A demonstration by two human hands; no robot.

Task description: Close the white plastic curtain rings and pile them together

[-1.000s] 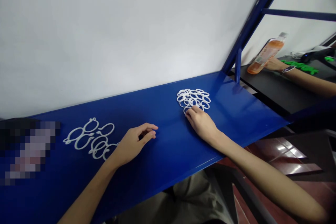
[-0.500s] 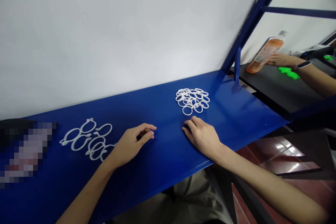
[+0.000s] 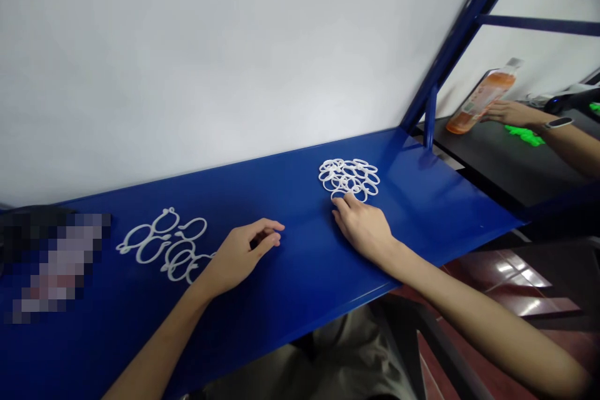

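Risk is sitting in the ring pile [image 3: 349, 179] — thin white plastic loops are lying overlapped and interlocked, so dragging one is likely pulling neighbours along the slick blue metal shelf [image 3: 422, 200]. Right hand [image 3: 363, 228] is resting flat, fingertips touching the pile's near edge, gripping nothing. Left hand [image 3: 241, 254] is lying loosely curled and empty beside the linked rings [image 3: 166, 245].

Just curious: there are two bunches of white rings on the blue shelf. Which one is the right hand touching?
The tight heap of rings farther right; the right hand touches its near edge.
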